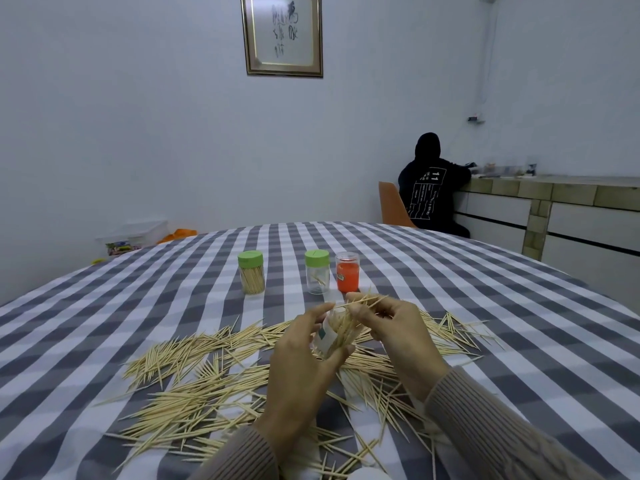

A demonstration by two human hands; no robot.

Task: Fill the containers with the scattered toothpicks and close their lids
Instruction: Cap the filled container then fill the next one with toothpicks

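Scattered toothpicks (194,382) lie at every angle on the checked surface (485,306). The left hand (301,362) grips a clear container (329,336), tilted, mouth up and right; its label is unreadable. The right hand (391,327) pinches a toothpick bundle (360,301) lying almost level. Beyond stand three upright jars: full green-lidded (251,273), nearly empty green-lidded (317,271), orange (347,271).

The worktop (485,306) wore a grey-and-white checked cloth. Scattered toothpicks (194,386) lay loose across its near half. Beyond them stood a full green-lidded jar (251,277); right of that jar, a nearly empty green-lidded jar (317,276), then an orange jar (347,276).
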